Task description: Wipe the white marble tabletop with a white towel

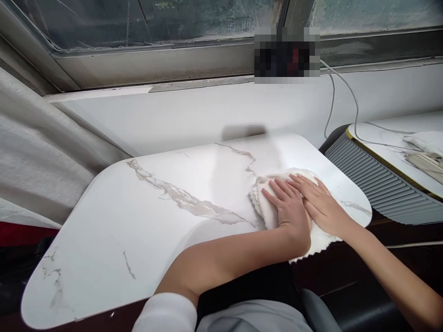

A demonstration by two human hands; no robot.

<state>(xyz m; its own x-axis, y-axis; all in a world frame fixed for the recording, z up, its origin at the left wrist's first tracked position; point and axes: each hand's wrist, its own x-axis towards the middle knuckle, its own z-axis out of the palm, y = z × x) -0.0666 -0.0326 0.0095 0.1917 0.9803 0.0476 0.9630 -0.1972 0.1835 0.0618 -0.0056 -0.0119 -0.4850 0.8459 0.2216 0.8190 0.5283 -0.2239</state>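
Observation:
A white cloth [265, 207] with a ragged edge lies on the right part of a white, marble-patterned table [166, 240]. My left hand [289, 207] rests flat on the cloth, its fingers stretched out and pointing away from me. Beside it my right hand [321, 205] is also spread flat on the cloth, with its fingertips touching or just over the left hand's fingers. Part of the cloth hangs over the table's near edge below my wrists. The palms and the cloth under them are hidden.
Behind the table is a white wall below a window [155, 27]. A blurred-out object [287, 57] sits on the sill, with a white cable [355, 101] running right. At right stands a ribbed grey cabinet [384, 170] with a white top. A pale curtain [41, 152] hangs at left.

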